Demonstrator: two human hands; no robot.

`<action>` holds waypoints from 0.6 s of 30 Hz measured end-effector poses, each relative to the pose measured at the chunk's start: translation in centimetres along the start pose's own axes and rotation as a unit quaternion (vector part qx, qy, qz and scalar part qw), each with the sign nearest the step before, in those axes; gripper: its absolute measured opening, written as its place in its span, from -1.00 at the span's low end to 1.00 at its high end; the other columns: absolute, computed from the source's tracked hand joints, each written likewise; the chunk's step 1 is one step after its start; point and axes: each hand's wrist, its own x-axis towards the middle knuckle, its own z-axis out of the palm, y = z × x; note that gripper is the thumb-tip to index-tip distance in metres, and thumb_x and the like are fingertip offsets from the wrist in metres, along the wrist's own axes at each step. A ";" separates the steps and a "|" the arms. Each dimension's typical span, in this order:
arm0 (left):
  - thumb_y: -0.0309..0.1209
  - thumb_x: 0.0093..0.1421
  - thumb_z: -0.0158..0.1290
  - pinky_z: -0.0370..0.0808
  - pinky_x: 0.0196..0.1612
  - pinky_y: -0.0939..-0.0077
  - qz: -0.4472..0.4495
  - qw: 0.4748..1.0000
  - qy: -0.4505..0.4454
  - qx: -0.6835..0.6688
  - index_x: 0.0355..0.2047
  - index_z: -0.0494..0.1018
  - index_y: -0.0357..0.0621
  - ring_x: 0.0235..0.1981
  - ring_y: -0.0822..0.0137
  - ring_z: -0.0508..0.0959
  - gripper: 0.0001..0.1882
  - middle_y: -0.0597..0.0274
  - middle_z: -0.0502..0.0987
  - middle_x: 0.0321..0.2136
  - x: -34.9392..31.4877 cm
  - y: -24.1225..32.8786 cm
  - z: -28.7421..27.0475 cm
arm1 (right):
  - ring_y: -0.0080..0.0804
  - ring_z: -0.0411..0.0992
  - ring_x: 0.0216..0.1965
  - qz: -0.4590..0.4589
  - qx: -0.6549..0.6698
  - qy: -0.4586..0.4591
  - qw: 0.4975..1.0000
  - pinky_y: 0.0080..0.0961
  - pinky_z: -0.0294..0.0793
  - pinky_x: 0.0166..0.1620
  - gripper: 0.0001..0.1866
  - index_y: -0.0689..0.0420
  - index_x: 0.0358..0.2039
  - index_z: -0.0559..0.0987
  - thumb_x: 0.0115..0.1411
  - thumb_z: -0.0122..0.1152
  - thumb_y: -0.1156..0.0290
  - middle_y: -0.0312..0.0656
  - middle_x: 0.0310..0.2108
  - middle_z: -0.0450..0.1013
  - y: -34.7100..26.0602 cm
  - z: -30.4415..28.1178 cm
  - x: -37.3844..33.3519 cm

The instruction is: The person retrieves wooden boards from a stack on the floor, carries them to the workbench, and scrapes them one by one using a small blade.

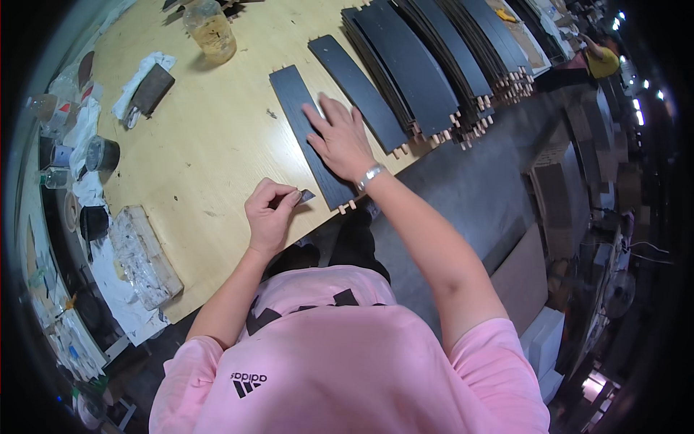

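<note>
A long black wooden slat (295, 101) with pale dowel pegs at its near end lies on the light wooden tabletop (210, 145). My right hand (340, 137) presses flat on the slat's middle, fingers spread; a metal watch sits on the wrist. My left hand (269, 213) is just left of the slat's near end and pinches a small grey blade-like piece (306, 194) whose tip points at the slat's edge. A second black slat (358, 90) lies beside the first, on its right.
Stacks of several more black slats (434, 58) fill the table's far right. A glass jar of amber liquid (210, 30), a rag with a dark block (148, 90), cups and tins (101, 153) and a paint-crusted block (144, 257) sit on the left. Another person (600, 61) works far off.
</note>
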 end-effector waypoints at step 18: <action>-0.54 0.20 0.12 0.40 -0.41 0.65 -0.234 0.934 -0.005 -0.271 -0.28 0.49 -0.23 -0.51 0.55 0.44 -0.92 0.37 0.44 -0.51 1.1 1.4 -2.0 | -0.28 0.26 0.24 0.331 0.653 0.145 0.665 -0.22 0.39 0.21 -0.48 0.32 0.22 0.30 0.22 -0.01 0.52 -0.09 0.20 0.29 -11.3 -6.1 -14.9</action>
